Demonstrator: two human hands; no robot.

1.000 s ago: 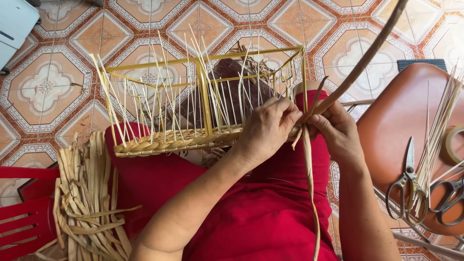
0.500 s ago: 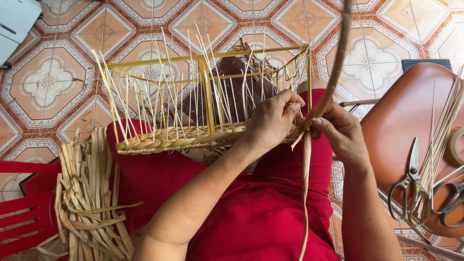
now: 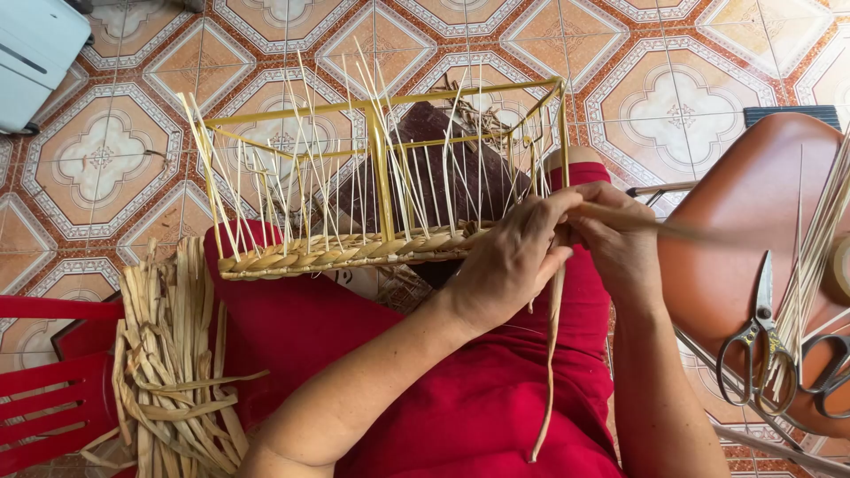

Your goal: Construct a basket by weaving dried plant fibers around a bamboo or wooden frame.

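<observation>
Head view: the left hand (image 3: pixel 509 261) and right hand (image 3: pixel 620 243) both pinch a long flat tan reed strip (image 3: pixel 551 354) at the right end of the half-woven yellow-framed rectangular straw basket (image 3: pixel 381 212) resting on the red-clothed lap. One bundle of dried reed strips (image 3: pixel 168 354) lies left; two scissors (image 3: pixel 761 341) rest on a brown chair seat (image 3: pixel 753 204).

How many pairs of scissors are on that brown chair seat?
2. One pair of scissors lies whole on the brown chair seat; a second pair sits beside it at the right frame edge, partly cut off.
</observation>
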